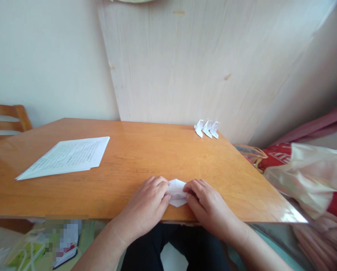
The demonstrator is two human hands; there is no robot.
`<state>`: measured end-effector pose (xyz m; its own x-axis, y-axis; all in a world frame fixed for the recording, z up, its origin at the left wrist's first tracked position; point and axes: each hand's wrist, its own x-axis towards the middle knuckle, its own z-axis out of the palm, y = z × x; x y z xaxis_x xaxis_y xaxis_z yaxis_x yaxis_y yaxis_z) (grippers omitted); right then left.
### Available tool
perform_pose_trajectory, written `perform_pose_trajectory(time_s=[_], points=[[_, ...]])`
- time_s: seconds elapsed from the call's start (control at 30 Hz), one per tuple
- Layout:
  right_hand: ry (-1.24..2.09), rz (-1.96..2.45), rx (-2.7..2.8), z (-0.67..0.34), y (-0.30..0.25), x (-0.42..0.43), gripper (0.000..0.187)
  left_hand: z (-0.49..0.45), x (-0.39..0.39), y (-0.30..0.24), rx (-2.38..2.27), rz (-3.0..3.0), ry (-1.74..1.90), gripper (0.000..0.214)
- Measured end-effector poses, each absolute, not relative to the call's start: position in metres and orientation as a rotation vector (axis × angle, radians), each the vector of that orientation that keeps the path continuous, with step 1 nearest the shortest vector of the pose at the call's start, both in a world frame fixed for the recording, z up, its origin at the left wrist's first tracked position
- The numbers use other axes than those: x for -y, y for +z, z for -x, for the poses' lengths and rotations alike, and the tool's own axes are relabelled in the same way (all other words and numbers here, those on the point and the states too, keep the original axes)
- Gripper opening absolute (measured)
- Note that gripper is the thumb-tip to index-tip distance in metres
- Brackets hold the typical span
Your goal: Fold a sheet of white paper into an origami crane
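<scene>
A small folded white paper (176, 187) lies near the front edge of the table, its pointed top and bottom showing between my hands. My left hand (151, 195) grips its left side, thumb and fingers pinched together on the paper. On the right side, my right hand (204, 197) holds it the same way, with curled fingers. A crease runs across the middle of the paper. Both ends are hidden under my fingers.
Three folded paper figures (206, 128) stand in a row at the table's far right. A stack of printed sheets (69, 156) lies on the left of the wooden table (146, 150). Bags (306, 169) are beside the right edge, and a chair (23, 116) is at the far left.
</scene>
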<state>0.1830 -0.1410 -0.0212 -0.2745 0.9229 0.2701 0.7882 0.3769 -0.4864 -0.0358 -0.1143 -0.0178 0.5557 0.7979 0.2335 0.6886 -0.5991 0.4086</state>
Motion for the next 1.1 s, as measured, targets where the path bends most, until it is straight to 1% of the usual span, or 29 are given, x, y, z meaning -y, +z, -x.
perform_pose_trajectory(time_s=[0.1, 0.27, 0.47, 0.67, 0.93, 1.1], points=[[0.375, 1.464, 2.127, -0.183, -0.019, 0.142, 0.015, 0.035, 0.113, -0.016, -1.243, -2.527, 0.572, 0.016], [0.359, 1.495, 2.111, -0.182, -0.022, 0.139, 0.009, 0.034, 0.111, -0.013, -1.236, -2.524, 0.545, 0.015], [0.371, 1.507, 2.164, -0.18, -0.022, 0.135, 0.017, 0.036, 0.112, -0.009, -1.2, -2.468, 0.57, 0.012], [0.344, 1.519, 2.18, -0.179, -0.019, 0.134, 0.018, 0.041, 0.113, -0.013, -1.201, -2.4, 0.639, 0.009], [0.265, 1.577, 2.163, -0.174, -0.024, 0.133, 0.018, 0.044, 0.111, -0.022, -1.267, -2.388, 0.65, 0.029], [0.214, 1.576, 2.161, -0.174, -0.026, 0.135, 0.018, 0.045, 0.113, -0.019, -1.254, -2.388, 0.682, 0.03]])
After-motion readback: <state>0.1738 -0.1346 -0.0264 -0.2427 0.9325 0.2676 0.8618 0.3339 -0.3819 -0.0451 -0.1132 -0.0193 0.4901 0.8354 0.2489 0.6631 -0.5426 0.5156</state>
